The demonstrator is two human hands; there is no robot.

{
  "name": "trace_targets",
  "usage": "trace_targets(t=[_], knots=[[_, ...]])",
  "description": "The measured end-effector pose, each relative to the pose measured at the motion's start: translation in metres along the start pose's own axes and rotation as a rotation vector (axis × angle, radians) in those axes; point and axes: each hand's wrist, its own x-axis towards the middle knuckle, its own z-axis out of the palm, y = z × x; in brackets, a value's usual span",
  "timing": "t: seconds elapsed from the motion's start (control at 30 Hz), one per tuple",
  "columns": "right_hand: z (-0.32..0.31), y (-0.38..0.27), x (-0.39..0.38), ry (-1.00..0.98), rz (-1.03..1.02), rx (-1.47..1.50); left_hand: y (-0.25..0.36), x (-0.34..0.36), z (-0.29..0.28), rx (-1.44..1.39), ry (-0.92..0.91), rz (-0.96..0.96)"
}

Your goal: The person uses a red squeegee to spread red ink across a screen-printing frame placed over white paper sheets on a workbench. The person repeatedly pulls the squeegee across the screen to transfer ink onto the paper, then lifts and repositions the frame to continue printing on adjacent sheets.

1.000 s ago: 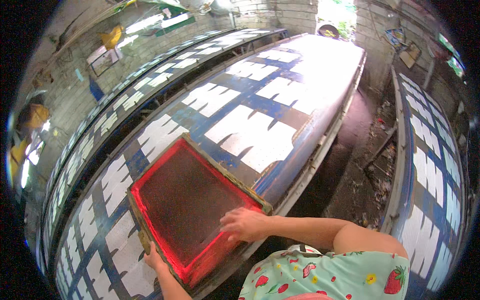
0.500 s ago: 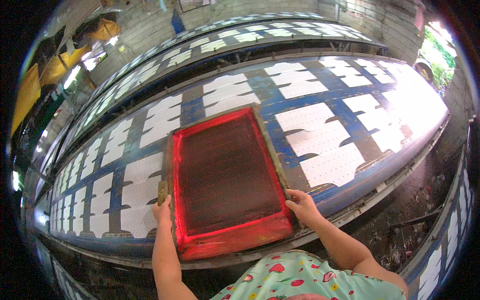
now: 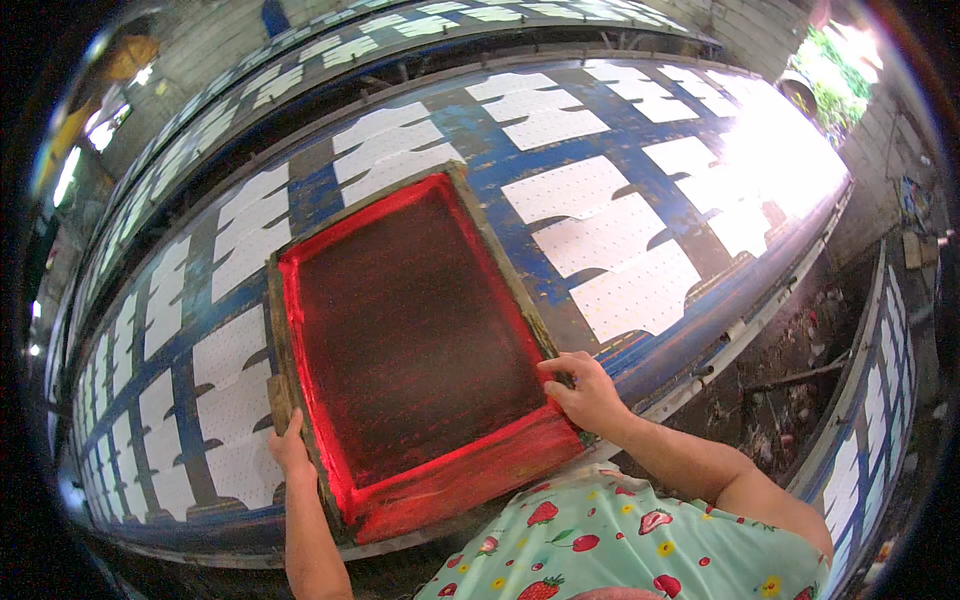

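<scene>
A screen-printing frame with dark mesh and a red-smeared border lies tilted in front of me on the long printing table. My left hand grips its left rail near the low end, close to a small wooden block on that rail. On the opposite rail, my right hand is closed round the edge, thumb and fingers pinching the wood. Red ink is thickest along the near end. White fabric pieces with small dots, such as the panel right of the frame, lie in rows; whatever lies under the frame is hidden.
A metal rail runs along the table's near edge. Further tables with white pieces stand behind, and another is at the right. A block wall and a bright opening lie at the far right.
The view has tilted down and swung right, so the table and frame sit further left in it. Both hands stay on the frame, which shows no clear shift against the fabric pieces.
</scene>
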Motion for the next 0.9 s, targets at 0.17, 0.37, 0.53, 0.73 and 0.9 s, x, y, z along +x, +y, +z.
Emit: trace_targets(t=[0.17, 0.37, 0.53, 0.73, 0.9], knots=[[-0.007, -0.003, 0.002, 0.018, 0.037, 0.073, 0.035, -0.007, -0.004, 0.042, 0.084, 0.072], [-0.046, 0.012, 0.022, 0.104, -0.167, 0.124, 0.087, -0.031, 0.008, -0.193, -0.11, 0.148], [-0.138, 0.056, 0.063, 0.118, -0.158, 0.079, 0.082, -0.089, 0.099, -0.263, -0.084, 0.142], [-0.251, 0.142, 0.085, 0.198, -0.026, -0.035, 0.066, -0.188, 0.25, -0.241, -0.02, 0.129], [-0.328, 0.201, 0.097, 0.235, 0.055, -0.024, 0.063, -0.259, 0.341, -0.32, -0.05, 0.084]])
